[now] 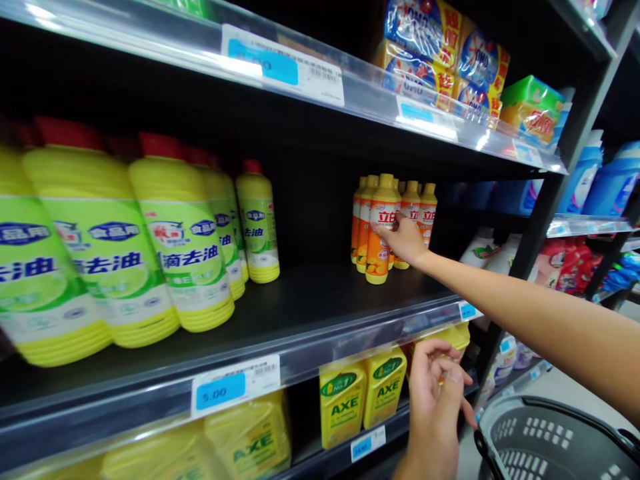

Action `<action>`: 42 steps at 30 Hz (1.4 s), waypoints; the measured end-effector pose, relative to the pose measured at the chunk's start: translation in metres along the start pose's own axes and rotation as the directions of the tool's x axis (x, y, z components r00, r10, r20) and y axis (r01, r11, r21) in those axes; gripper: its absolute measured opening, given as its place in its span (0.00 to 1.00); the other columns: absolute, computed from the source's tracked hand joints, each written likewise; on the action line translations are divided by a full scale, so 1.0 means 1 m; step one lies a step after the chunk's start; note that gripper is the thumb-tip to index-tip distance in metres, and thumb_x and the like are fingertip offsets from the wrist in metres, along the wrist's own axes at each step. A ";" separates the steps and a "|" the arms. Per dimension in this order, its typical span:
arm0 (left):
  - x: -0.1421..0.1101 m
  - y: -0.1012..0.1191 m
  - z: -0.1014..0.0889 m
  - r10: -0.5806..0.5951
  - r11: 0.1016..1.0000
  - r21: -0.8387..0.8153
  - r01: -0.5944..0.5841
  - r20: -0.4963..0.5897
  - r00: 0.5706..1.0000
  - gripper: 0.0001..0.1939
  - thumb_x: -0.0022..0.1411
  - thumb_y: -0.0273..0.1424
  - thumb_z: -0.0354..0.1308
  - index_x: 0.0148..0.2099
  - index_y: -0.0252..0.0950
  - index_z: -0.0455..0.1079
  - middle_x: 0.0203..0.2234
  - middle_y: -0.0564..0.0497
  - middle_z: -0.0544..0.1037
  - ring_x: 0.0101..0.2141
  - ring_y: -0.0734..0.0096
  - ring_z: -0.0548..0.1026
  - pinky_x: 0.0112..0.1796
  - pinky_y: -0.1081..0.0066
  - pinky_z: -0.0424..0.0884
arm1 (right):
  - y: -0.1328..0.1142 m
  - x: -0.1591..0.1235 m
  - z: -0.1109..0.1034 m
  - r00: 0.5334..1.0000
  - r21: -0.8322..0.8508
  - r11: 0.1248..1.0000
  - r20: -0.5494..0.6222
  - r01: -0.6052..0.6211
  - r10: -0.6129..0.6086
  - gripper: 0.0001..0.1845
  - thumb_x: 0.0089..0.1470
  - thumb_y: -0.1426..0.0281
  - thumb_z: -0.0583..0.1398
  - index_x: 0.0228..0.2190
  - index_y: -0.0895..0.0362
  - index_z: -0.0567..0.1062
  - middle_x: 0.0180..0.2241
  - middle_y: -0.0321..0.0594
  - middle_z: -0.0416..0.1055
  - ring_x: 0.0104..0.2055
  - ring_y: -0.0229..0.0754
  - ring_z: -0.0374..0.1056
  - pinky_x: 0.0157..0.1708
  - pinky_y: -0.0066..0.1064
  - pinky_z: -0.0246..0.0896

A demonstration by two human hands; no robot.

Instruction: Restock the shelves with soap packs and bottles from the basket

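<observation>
My right hand (pixel 403 239) reaches in from the right and is closed on an orange dish soap bottle (pixel 379 257) with a yellow cap. The bottle stands upright on the middle shelf, at the front of a small group of matching orange bottles (pixel 429 212). Part of its label is covered by my fingers. Lower down, in front of the shelf edge, is my left hand (pixel 435 393), its fingers loosely bent and apart with nothing visible in them. Close to its right lies the handle of a grey shopping basket (pixel 550 427).
Large yellow-green bottles with red caps (pixel 175 233) fill the shelf's left side. Yellow AXE bottles (pixel 343 403) stand below. Above, a shelf edge (pixel 360 93) with price tags runs under packs of OMO soap (pixel 420 33). A dark upright (pixel 560 173) divides the shelves on the right.
</observation>
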State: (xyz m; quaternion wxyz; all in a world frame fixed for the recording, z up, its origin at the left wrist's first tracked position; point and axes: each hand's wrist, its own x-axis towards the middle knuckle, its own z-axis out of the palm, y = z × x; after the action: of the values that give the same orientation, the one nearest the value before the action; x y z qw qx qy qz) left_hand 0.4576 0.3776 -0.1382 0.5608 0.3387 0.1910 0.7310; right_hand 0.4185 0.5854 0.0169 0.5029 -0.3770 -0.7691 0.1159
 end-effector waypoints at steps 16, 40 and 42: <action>0.004 -0.017 -0.009 0.030 0.993 0.116 -0.030 0.002 1.000 0.27 0.56 0.52 0.67 0.47 0.39 0.67 0.35 0.49 0.71 0.33 0.71 0.70 0.19 0.83 0.66 | 0.018 -0.050 -0.048 0.993 0.051 0.998 0.111 -0.034 0.029 0.32 0.54 0.51 0.66 0.54 0.55 0.69 0.42 0.41 0.75 0.39 0.43 0.73 0.39 0.34 0.70; -0.043 -0.186 0.020 -0.635 0.294 0.879 -0.374 0.473 0.611 0.11 0.70 0.34 0.51 0.51 0.38 0.69 0.46 0.47 0.75 0.46 0.64 0.75 0.48 0.65 0.72 | 0.220 -0.515 -0.290 0.575 -0.582 0.321 -0.323 -0.747 0.752 0.16 0.66 0.59 0.53 0.45 0.52 0.76 0.39 0.42 0.80 0.40 0.48 0.75 0.33 0.32 0.57; -0.049 -0.211 0.038 -0.758 0.137 0.825 -0.548 0.443 0.479 0.13 0.72 0.33 0.49 0.54 0.38 0.68 0.50 0.46 0.76 0.51 0.63 0.74 0.52 0.65 0.70 | 0.225 -0.520 -0.288 0.555 -0.653 0.300 -0.223 -0.695 0.802 0.15 0.67 0.60 0.53 0.43 0.51 0.77 0.41 0.42 0.81 0.41 0.48 0.75 0.32 0.32 0.54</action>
State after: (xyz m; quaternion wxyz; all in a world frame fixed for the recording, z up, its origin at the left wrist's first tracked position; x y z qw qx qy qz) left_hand 0.6372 0.3896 -0.2643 0.2593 0.9042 0.3330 0.0648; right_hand 0.8804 0.3207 -0.3306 0.1564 -0.8360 -0.5207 0.0748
